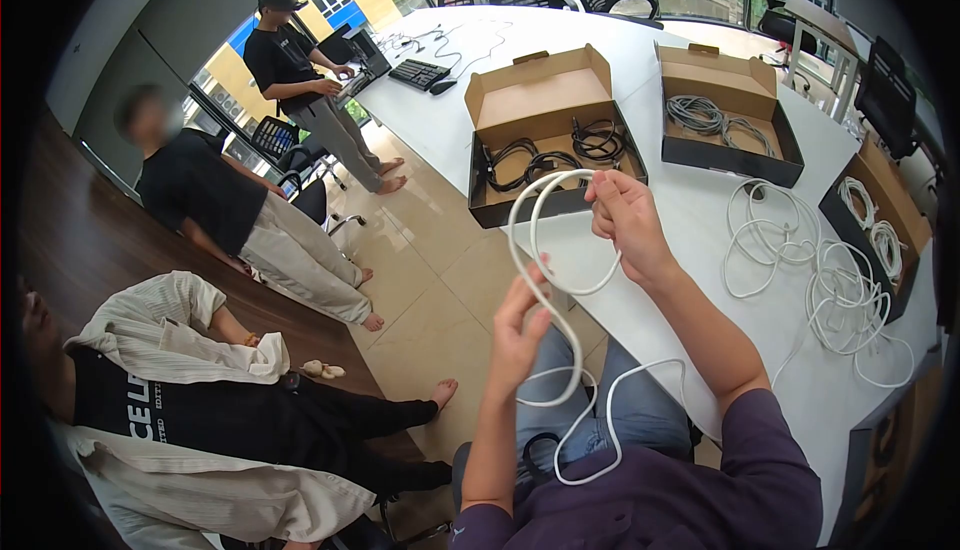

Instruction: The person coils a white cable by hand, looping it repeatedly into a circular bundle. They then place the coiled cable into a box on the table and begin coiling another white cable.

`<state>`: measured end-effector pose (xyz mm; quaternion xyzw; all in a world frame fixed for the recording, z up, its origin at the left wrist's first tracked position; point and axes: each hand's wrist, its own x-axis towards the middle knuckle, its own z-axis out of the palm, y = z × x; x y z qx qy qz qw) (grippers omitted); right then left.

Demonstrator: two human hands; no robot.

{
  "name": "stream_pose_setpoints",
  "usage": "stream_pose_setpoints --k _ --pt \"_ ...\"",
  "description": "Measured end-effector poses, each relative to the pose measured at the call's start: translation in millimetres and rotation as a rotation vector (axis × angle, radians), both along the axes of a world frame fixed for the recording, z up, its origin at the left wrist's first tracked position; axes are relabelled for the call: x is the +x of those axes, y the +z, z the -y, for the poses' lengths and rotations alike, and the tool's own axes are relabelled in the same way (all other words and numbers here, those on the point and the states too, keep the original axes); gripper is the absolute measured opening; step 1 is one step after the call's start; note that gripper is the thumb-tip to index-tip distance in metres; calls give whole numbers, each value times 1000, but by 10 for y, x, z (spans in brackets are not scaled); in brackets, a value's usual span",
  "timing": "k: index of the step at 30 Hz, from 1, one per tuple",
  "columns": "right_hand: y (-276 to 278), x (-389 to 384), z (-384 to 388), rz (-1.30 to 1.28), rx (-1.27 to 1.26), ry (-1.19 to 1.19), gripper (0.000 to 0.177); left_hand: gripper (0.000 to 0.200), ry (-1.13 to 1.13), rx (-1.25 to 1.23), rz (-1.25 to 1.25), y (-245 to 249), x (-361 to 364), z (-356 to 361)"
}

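Note:
My right hand (628,225) is closed in a pinch on a white cable (562,318) at the top of its loops. The loops hang in the air above my lap, in front of the table's edge. My left hand (515,338) is loosely curled round the left side of the same loops, its thumb apart from the fingers. From the loops a loose length of the cable trails down over my jeans and purple shirt. Just beyond my hands, an open box (480,212) holds coiled black cables (598,140).
More white cable (835,295) lies tangled on the white table (680,250). An open box of grey cables (695,115) and a box of white coils (885,248) stand right. A keyboard (420,75) lies farther back. Three people are at the left, one sitting close by.

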<state>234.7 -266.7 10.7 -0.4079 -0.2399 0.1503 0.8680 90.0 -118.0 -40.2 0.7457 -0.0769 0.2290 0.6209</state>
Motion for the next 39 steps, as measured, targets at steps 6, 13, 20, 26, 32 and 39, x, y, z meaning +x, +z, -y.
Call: stream_pose_setpoints --k 6,13,20,26,32,39 --pt "169 -93 80 485 -409 41 25 85 167 89 85 518 -83 -479" --pt "297 -367 109 838 -752 36 21 43 -708 16 -563 778 366 -337" --pt "211 -330 -13 801 -628 -81 48 30 -531 -275 -604 713 245 -290" --pt "186 -244 113 426 -395 -208 54 27 -583 -929 -323 764 286 -621" --pt "-780 -341 -59 569 -846 -42 56 26 -629 -1029 -36 942 89 -697" --pt "-735 -249 239 191 -810 797 25 18 -772 -1194 212 967 -182 -1082"
